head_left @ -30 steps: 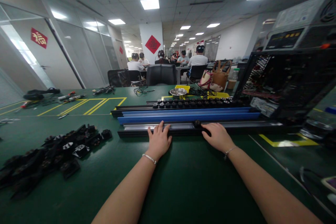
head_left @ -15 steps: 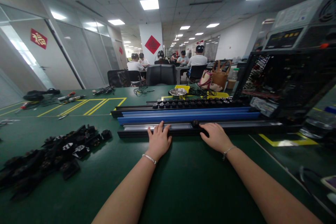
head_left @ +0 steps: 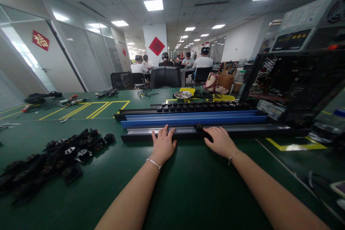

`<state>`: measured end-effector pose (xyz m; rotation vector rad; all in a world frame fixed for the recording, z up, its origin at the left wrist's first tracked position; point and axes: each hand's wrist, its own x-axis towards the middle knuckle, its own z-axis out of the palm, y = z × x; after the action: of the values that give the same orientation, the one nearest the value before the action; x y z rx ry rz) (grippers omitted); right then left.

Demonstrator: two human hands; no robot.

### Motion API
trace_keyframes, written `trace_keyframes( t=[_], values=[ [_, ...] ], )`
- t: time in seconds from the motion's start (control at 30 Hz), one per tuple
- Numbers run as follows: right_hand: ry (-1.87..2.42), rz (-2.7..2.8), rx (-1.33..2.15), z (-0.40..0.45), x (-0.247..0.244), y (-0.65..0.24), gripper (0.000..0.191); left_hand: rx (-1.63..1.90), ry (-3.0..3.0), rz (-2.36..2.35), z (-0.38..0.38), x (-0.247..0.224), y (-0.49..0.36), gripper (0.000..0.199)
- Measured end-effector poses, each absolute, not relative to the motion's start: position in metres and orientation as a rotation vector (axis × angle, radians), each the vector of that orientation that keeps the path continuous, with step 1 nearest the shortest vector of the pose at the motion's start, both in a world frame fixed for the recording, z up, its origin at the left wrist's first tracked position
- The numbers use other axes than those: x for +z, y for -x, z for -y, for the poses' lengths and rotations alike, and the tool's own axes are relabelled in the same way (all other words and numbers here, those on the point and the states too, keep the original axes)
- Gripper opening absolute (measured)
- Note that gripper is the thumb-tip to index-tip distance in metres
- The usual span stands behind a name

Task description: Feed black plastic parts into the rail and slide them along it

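Note:
A long black rail (head_left: 185, 136) with a shiny clear channel lies crosswise before me. My left hand (head_left: 164, 144) rests on its left part, fingers spread over the near edge and holding nothing. A small black module (head_left: 198, 127) sits in the channel near the middle. My right hand (head_left: 219, 141) is just right of it, fingertips against or very near its side, thumb apart, not wrapped round it. Behind lie blue rails (head_left: 191, 118) and a row of black modules (head_left: 199, 106).
A pile of loose black parts (head_left: 54, 160) covers the left of the green table (head_left: 172, 194). An opened computer case (head_left: 293, 82) stands at the right. A metal bowl (head_left: 183, 95), yellow trays (head_left: 187, 90) and tools (head_left: 74, 100) lie farther back. People sit beyond.
My right hand has shifted slightly left, and the small black module has slid left along the channel. My left hand has stayed in place.

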<state>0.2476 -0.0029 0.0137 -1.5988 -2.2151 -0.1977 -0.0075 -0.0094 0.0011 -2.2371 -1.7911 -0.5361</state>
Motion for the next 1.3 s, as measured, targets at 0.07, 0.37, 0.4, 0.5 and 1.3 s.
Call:
trace_keyframes(
  t=[0.07,0.37,0.4,0.5,1.3],
  values=[
    [1.602,2.223,-0.198,0.003,0.013,-0.246,0.043,-0.52,2.241,1.805,0.009,0.001,0.008,0.049],
    [1.633,2.251,-0.131,0.005,0.016,-0.233,0.047,-0.473,2.24,1.846,0.01,0.004,0.005,0.051],
    [1.633,2.253,-0.127,0.005,0.016,-0.232,0.047,-0.472,2.24,1.846,0.01,0.004,0.005,0.051],
    [1.632,2.254,-0.122,0.005,0.016,-0.23,0.048,-0.464,2.242,1.85,0.01,0.005,0.006,0.051],
    [1.637,2.267,-0.105,0.01,0.018,-0.217,0.05,-0.473,2.249,1.852,0.012,0.006,0.005,0.049]
  ],
)
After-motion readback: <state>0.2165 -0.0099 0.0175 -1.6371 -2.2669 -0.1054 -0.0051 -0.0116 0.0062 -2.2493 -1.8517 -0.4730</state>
